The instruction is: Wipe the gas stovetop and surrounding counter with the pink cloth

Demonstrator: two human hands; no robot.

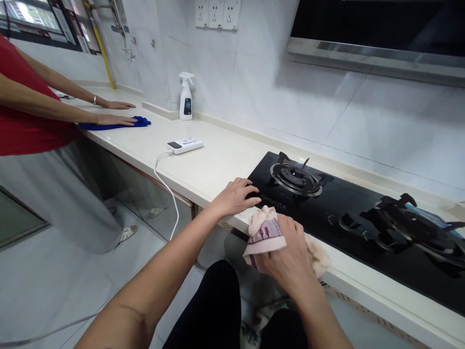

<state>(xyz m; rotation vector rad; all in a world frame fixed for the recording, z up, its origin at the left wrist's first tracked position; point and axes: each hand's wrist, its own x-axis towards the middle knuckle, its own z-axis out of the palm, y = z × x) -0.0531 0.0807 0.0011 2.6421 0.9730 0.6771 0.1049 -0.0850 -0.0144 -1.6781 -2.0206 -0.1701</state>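
My left hand [238,196] lies with fingers stretched at the near left corner of the black gas stove [312,208], holding nothing. At the counter's front edge my right hand [290,247] grips a pale pink cloth [267,232] with a purple patterned band. Part of that cloth bunches out past the far side of the hand, and my palm hides its middle. Just beyond my hands sits the left burner [296,177] with its black pan support. The right burner [421,223] is farther along the stove.
A white power bank [185,145] with a cable hanging over the edge lies on the counter [221,160]. A white spray bottle [186,97] stands by the wall. At the left a person in red presses a blue cloth [140,122] on the counter. A range hood [378,39] hangs above.
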